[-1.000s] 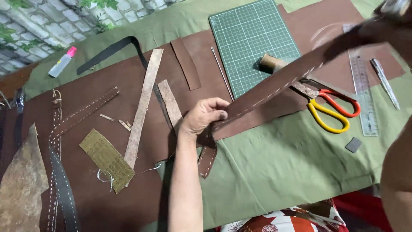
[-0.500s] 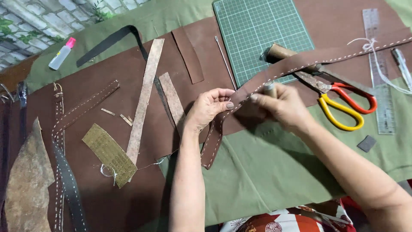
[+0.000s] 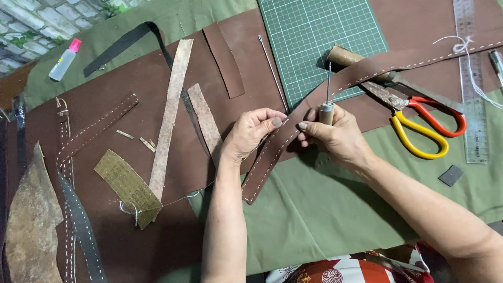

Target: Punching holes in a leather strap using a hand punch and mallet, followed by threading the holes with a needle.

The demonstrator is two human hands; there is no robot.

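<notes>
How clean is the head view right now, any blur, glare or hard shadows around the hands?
Head view: sharp, even soft daylight; left hand, right hand and the stitched brown strap are crisp; only faint shadows on the green cloth; no glare; scissors clear.

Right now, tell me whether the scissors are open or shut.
Open, slightly. The scissors' red and yellow handle loops stand apart; the blades run under the brown stitched strap, so their gap is hidden.

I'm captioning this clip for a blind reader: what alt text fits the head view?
Two bare hands work a long brown stitched leather strap: the left hand pinches it, the right hand holds an awl upright. Around them lie a green cutting mat, red-and-yellow scissors and leather strips.
</notes>
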